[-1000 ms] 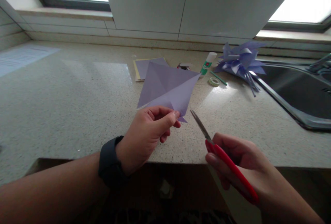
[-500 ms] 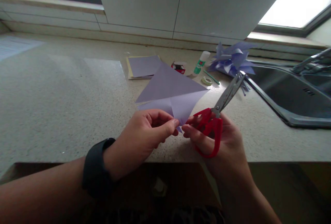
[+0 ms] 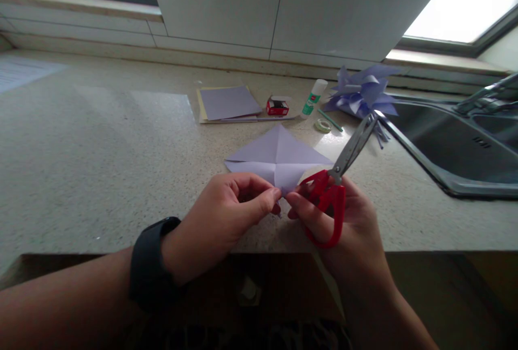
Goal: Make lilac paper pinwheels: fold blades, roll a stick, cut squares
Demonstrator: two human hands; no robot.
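Paper is what your hands meet over in the head view: a folded lilac paper (image 3: 277, 158) lies low over the speckled counter (image 3: 101, 166), its near corner pinched between thumb and forefinger of your left hand (image 3: 226, 218), which wears a dark watch (image 3: 149, 263) at the wrist. Your right hand (image 3: 343, 226) sits just right of it, fingertips touching the same near corner, while it also grips the red scissors (image 3: 332, 193) by their handles; the blades are closed together and point up and to the far right, clear of the sheet. So both hands are clamped, the left on the paper alone, the right on the scissors with its fingertips at the paper. Farther back on the counter you have a stack of paper sheets (image 3: 229, 104), a small red box (image 3: 277, 106) to its right, then a glue stick (image 3: 314, 97) lying tilted, a roll of tape (image 3: 322, 125), and a lilac paper flower (image 3: 362, 94). At the right edge the sink (image 3: 457, 150) is sunk into the counter, with its tap (image 3: 485, 96) at the far side.
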